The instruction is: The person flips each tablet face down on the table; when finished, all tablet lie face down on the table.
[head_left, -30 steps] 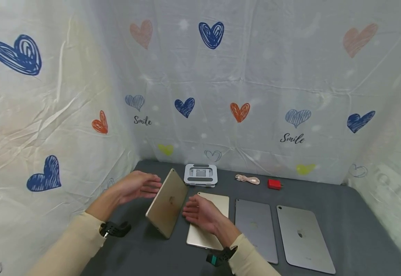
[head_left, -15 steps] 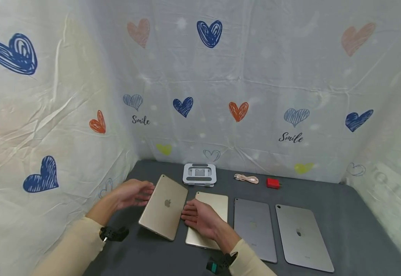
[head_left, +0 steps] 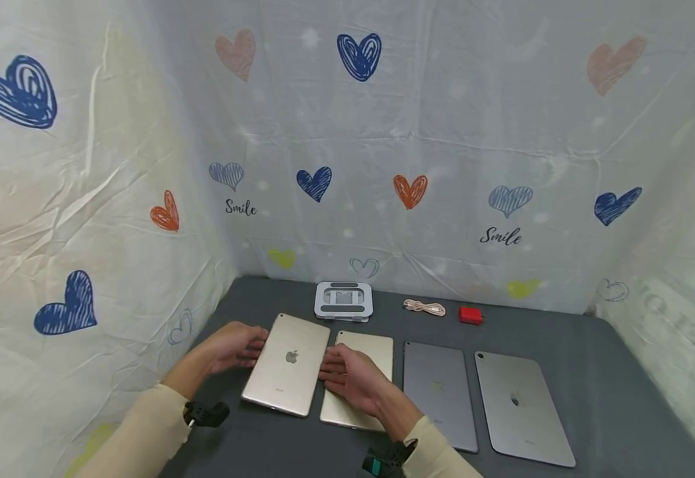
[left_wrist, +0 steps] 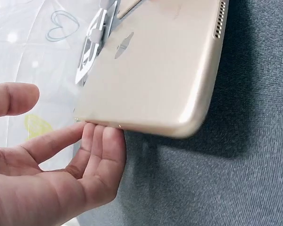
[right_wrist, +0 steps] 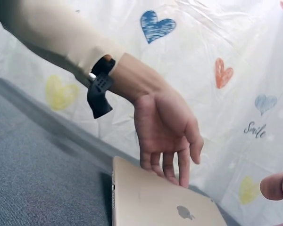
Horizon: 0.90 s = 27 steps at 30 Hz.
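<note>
A gold tablet (head_left: pixel 292 382), back side up with an apple logo, lies tilted between my two hands. My left hand (head_left: pixel 235 346) touches its left long edge with the fingertips, the thumb held apart. In the left wrist view the tablet (left_wrist: pixel 151 80) stands partly off the table, with a shadow beneath it. Beside the right long edge is my right hand (head_left: pixel 356 380), fingers extended, over a second gold tablet (head_left: pixel 377 355) that it partly covers. Whether the right fingertips touch the first tablet is hard to tell. The right wrist view shows mostly its thumb (right_wrist: pixel 275 186).
To the right lie a dark grey tablet (head_left: pixel 437 372) and a silver tablet (head_left: pixel 523 411), backs up. Along the rear are a folded white stand (head_left: pixel 343 311), a bundled cable (head_left: pixel 424 307) and a red charger plug (head_left: pixel 470 315). A heart-patterned curtain (head_left: pixel 455 119) surrounds the grey table (head_left: pixel 592 358).
The gold tablet between my hands has swung from steeply upright to nearly flat, its back turning upward. Both hands have stayed at its sides. The other things keep their places.
</note>
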{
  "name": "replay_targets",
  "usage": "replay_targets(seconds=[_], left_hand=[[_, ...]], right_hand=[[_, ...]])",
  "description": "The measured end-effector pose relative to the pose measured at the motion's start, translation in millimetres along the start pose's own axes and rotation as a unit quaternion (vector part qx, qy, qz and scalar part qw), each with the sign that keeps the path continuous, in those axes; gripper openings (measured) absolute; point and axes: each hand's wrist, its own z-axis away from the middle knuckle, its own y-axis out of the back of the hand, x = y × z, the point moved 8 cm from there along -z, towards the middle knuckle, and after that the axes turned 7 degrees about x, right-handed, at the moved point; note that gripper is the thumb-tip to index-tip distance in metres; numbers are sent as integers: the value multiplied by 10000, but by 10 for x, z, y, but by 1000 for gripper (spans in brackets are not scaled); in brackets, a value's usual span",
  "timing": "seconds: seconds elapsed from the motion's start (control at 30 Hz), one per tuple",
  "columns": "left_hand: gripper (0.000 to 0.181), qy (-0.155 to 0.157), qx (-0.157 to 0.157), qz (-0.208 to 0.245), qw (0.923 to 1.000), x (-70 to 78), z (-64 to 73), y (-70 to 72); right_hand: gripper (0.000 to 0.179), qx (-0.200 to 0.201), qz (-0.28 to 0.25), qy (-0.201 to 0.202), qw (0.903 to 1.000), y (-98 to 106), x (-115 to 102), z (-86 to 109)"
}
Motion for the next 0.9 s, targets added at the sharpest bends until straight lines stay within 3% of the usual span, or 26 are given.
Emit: replay_targets(seconds=[0.3,0.47,0.57,0.7,0.8,0.83,0.9], left_hand=[[38,-84,72,-333,9994,-82,1,-82],[50,-221,90,-533,9983,-132,3,-52],[56,-461,178,-670,9965,-119,47,31],[52,-935,473,-1002,9894,26,222,213],[48,-1487,755,-1496,9746,260,438,363],[47,-1702,884,-1733,9660,352,522,417],[46,-2103,1156,-2128,9472,551,704,527]], right_hand=[[72,-100,89,53,9999,19,-35,44],[73,-336,89,205,9992,99,-106,191],[75,-364,368,417,9978,319,-180,376],[76,34,1105,720,9913,846,-366,744],[69,569,1892,1059,9746,1329,-601,1100],[66,781,2243,1214,9638,1487,-702,1229],[59,1176,3075,1707,9287,1784,-939,1504]])
